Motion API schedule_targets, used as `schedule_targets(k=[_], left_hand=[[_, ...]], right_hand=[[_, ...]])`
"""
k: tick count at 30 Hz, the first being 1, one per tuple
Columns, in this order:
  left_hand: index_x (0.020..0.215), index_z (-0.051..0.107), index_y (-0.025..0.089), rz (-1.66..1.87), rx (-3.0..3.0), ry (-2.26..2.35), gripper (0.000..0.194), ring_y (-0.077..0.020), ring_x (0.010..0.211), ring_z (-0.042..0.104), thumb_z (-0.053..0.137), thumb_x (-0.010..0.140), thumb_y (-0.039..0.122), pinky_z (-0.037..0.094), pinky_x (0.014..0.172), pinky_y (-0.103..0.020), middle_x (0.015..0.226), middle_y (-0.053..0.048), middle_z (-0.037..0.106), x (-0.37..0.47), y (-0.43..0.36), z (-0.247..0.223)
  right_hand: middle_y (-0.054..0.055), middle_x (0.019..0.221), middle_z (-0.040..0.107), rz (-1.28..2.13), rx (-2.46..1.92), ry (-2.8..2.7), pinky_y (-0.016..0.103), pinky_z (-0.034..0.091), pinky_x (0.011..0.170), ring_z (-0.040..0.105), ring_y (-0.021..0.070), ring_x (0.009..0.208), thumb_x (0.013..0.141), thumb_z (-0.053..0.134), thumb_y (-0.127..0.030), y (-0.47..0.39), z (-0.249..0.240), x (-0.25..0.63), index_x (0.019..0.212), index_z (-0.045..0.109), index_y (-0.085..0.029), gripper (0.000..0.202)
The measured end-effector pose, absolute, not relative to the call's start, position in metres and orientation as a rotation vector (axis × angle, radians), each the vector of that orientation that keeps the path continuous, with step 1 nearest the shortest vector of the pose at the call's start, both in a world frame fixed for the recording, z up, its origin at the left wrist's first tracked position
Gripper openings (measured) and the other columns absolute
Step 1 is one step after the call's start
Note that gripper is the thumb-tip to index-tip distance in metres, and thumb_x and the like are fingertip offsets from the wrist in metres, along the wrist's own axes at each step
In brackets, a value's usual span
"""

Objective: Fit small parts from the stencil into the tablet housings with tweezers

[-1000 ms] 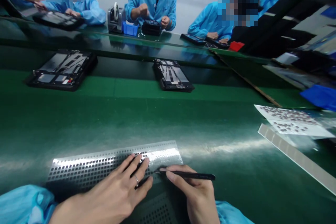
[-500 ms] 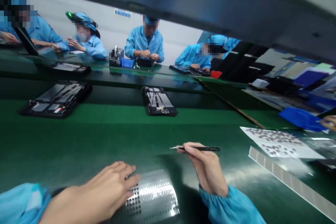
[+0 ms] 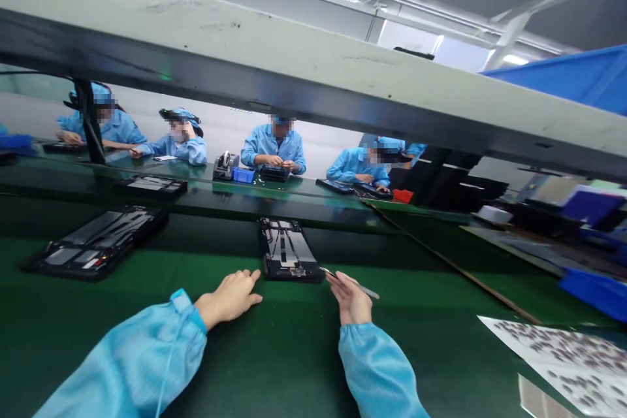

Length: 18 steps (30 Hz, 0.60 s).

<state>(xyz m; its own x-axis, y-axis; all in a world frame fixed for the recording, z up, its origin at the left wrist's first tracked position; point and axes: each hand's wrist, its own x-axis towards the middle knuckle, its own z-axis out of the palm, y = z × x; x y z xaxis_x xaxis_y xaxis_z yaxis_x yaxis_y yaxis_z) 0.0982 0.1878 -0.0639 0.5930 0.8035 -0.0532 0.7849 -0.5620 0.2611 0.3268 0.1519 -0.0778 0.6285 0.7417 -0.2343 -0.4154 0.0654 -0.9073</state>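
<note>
An opened tablet (image 3: 289,255) with its inner parts showing lies on the green bench in front of me. My right hand (image 3: 350,297) is closed around a pair of tweezers (image 3: 368,290), whose tips point at the tablet's near right corner. Whether the tips touch it, or carry anything, is too small to tell. My left hand (image 3: 230,298) is at the tablet's near left corner, fingers stretched out and holding nothing. A slight gap seems to separate its fingertips from the casing.
Another opened tablet (image 3: 98,245) lies to the left, with a third (image 3: 154,185) behind it. A white sheet of small dark pieces (image 3: 568,356) is at the right. A shelf beam (image 3: 313,65) crosses overhead. Several co-workers (image 3: 274,147) sit across the bench.
My view has tilted up. Both hands have moved forward to the middle tablet. My left hand has left the silvery perforated sheet, now out of view; the tweezers have come to the tablet's corner.
</note>
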Motion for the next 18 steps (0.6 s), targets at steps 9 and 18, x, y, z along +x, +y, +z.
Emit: schedule_targets(k=[9, 18], left_hand=[[0.111, 0.046, 0.015, 0.259, 2.449, 1.44, 0.032, -0.0195, 0.093, 0.053, 0.049, 0.084, 0.032, 0.046, 0.078, -0.04, 0.109, -0.007, 0.051, 0.127, 0.214, -0.072], [0.111, 0.047, 0.015, 0.354, 2.449, 1.515, 0.031, -0.0192, 0.092, 0.053, 0.049, 0.085, 0.032, 0.046, 0.078, -0.039, 0.108, -0.007, 0.051, 0.115, 0.22, -0.083]], right_hand=[[0.004, 0.091, 0.058, 0.888, -1.206, -0.336, 0.031, 0.05, 0.065, 0.058, 0.0143, 0.076, 0.085, 0.052, -0.023, 0.186, -0.085, 0.31, 0.095, 0.055, -0.012, 0.016], [0.002, 0.084, 0.058, 0.97, -1.161, -0.553, 0.028, 0.05, 0.062, 0.058, 0.0128, 0.071, 0.084, 0.054, -0.021, 0.191, -0.088, 0.287, 0.087, 0.056, -0.011, 0.011]])
